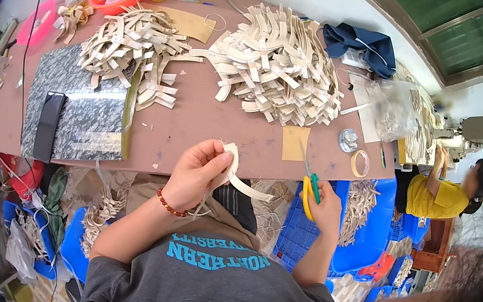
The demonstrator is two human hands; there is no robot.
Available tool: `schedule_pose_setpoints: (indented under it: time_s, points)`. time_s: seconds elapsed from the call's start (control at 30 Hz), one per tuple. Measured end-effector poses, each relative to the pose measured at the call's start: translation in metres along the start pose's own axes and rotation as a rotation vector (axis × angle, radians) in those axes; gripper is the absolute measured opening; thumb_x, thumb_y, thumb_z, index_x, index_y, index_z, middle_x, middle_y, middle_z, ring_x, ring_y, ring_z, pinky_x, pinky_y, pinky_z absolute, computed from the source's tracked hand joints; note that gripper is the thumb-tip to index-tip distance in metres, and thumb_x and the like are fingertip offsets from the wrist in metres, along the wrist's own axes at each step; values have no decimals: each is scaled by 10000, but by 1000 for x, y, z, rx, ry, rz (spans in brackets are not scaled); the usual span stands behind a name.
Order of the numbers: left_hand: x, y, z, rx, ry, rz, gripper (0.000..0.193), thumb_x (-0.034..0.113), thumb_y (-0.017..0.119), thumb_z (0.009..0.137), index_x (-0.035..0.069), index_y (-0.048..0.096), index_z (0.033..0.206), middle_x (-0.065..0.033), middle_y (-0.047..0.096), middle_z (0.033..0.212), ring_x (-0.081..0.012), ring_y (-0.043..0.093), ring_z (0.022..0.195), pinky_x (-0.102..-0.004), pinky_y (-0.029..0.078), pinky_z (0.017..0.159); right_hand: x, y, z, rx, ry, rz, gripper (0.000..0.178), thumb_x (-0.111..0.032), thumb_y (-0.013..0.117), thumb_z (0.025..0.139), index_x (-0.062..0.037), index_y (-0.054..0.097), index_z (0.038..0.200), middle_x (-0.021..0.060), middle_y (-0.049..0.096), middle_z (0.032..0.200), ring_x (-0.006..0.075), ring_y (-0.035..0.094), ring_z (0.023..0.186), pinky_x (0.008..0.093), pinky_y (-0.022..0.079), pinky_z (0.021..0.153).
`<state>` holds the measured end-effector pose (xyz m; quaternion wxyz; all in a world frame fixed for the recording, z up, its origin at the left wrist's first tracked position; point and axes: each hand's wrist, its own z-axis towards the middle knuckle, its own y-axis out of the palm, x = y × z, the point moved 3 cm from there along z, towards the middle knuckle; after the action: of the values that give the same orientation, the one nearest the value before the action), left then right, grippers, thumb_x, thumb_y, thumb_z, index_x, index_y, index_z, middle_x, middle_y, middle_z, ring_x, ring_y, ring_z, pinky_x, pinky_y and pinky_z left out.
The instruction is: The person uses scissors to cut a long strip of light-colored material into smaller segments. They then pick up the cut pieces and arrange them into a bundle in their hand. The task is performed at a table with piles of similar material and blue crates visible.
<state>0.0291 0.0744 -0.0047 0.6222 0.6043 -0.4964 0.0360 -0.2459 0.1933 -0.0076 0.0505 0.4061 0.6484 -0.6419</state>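
Observation:
My left hand [198, 172] pinches a cream fabric strip [249, 190] between thumb and fingers at the table's near edge. The strip's free end curves down to the right, and loose threads show at its top. Lower right, my right hand [326, 208] is closed round scissors [306, 200] with yellow and green handles. Their blades point away from me, apart from the strip; whether they are spread I cannot tell. Beyond my hands a large heap of similar cream strips [273, 66] covers the table's right part. Another heap [130, 40] lies farther left.
A grey speckled slab [79, 72] with a black oblong object [49, 125] lies on the left of the table [189, 127]. Near the right edge are a tan square [296, 142] and tape roll [360, 163]. Blue bins [360, 251] stand below. A person in yellow [436, 196] sits far right.

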Motion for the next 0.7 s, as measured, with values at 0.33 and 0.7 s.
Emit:
schedule_pose_setpoints:
  time_s: [0.33, 0.7]
  points:
    - [-12, 17, 4, -4, 36, 59, 84, 117, 573, 901, 55, 522, 928, 21, 575, 838, -21, 539, 728, -167, 446, 621, -65, 78, -55, -800, -63, 957, 940, -760, 603, 629, -23, 394, 1174, 27, 442, 879, 101, 417, 788, 237, 372, 686]
    - [-10, 16, 2, 28, 51, 119, 66, 88, 570, 896, 54, 515, 912, 24, 576, 836, -13, 538, 740, -158, 446, 623, -85, 79, -58, -749, -23, 1065, 942, -768, 639, 555, -2, 405, 1050, 12, 427, 734, 72, 392, 646, 197, 319, 576]
